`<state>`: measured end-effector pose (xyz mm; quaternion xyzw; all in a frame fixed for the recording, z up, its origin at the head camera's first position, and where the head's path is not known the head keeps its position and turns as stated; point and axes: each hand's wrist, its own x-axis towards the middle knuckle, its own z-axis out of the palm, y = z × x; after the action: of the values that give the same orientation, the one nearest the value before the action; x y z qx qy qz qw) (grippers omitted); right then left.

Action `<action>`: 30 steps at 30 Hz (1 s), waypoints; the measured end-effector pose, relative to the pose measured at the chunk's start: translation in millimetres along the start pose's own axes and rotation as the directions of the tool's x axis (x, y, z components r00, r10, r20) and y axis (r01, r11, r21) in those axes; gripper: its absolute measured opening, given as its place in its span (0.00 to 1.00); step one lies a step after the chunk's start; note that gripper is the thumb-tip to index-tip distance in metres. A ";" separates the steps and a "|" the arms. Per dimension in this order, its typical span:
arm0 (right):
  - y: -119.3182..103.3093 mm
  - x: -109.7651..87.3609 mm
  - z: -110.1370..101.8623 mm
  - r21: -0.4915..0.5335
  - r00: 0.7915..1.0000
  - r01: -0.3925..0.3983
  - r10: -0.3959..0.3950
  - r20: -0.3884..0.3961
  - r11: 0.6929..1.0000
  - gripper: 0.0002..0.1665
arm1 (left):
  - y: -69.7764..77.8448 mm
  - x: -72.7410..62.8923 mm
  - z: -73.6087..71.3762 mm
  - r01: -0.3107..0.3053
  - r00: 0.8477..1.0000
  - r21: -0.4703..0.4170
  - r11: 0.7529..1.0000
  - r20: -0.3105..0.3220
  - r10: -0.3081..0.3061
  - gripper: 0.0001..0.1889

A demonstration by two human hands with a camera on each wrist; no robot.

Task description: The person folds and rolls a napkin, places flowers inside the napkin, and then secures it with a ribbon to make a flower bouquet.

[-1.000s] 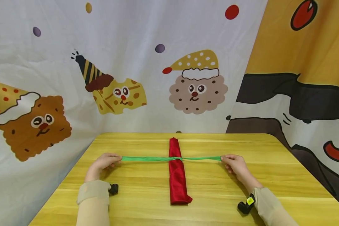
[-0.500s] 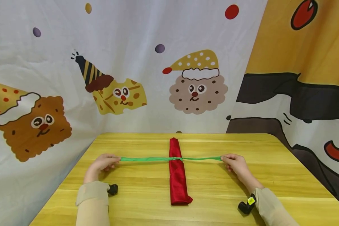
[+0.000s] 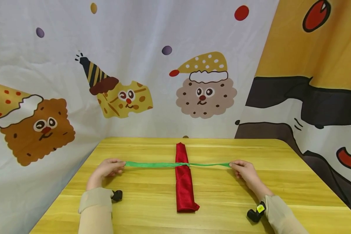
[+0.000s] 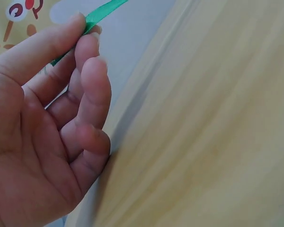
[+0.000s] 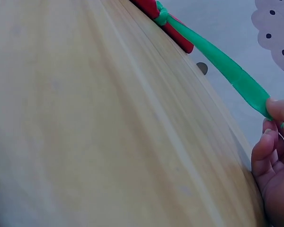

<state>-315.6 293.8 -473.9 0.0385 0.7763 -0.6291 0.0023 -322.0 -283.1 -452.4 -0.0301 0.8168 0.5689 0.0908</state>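
A rolled or folded piece of shiny red cloth (image 3: 185, 188) lies lengthwise on the table. Around its upper part passes a green ribbon (image 3: 150, 164), crossed or knotted on top and stretched out to both sides. At the left end my left hand (image 3: 109, 168) pinches the ribbon between thumb and index finger, the other fingers loosely curled in the left wrist view. My right hand (image 3: 245, 172) pinches the opposite end the same way. In the right wrist view a small green knot (image 5: 162, 15) sits against the red cloth. Its underside is hidden.
The wood-grain table (image 3: 146, 208) ends at a printed curtain (image 3: 140, 39) hanging close behind it and along both sides. A small black camera (image 3: 117, 195) is worn at the left wrist, another black camera (image 3: 255, 214) at the right.
Both hands stay almost where they were, still holding the ribbon ends. The ribbon's left length has shifted and twisted very slightly. The red cloth has not moved on the table.
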 end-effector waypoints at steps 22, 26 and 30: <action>4.5 0.1 -7.1 -0.166 0.987 0.139 -0.151 -0.062 0.976 0.20 | -13.2 -3.0 1.5 0.041 0.999 -0.284 0.958 0.016 -0.038 0.12; 5.3 0.0 -7.1 -0.189 0.986 0.136 -0.151 -0.066 0.973 0.20 | -12.1 -1.5 0.5 0.028 0.999 -0.251 0.968 -0.011 -0.032 0.20; 6.9 1.2 -7.5 -0.204 0.986 0.128 -0.147 -0.077 0.970 0.20 | -10.0 -0.9 -0.6 0.027 0.999 -0.235 0.972 -0.024 -0.034 0.23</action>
<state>-316.0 302.7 -479.1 0.0130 0.8353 -0.5448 -0.0732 -319.7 -287.2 -461.3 -0.0612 0.7445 0.6595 0.0841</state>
